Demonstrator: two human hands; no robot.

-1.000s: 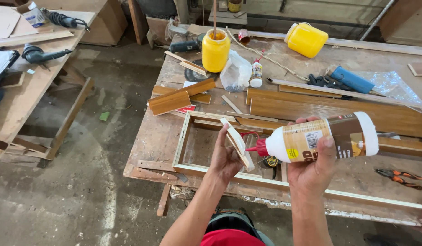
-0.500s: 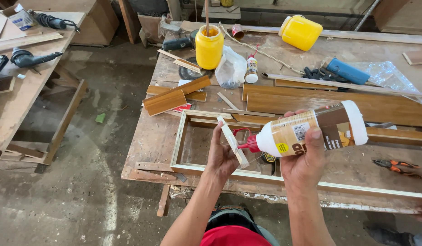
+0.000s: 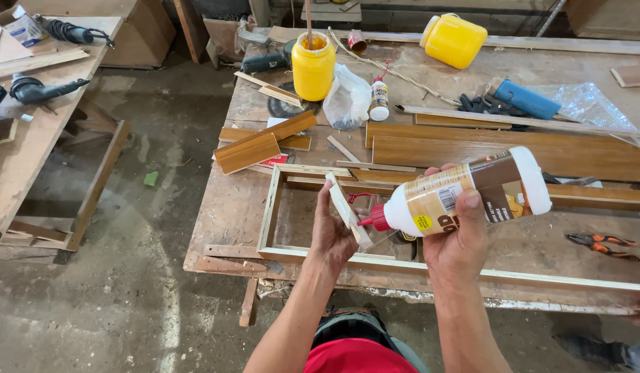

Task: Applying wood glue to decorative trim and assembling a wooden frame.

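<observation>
Centre frame: left hand (image 3: 332,238) clamping short pale wooden strip (image 3: 348,209), edge upturned for glue; right hand (image 3: 459,242) wrapping tilted white glue bottle (image 3: 465,195), red nozzle (image 3: 375,220) touching strip above worn wooden counter (image 3: 227,207).

Frame (image 3: 430,269) cut by right edge, partly hidden behind bottle (image 3: 465,193) and right hand (image 3: 458,242). Clamp (image 3: 358,200) mostly hidden behind strip (image 3: 347,209). Bottle label blurred.
</observation>
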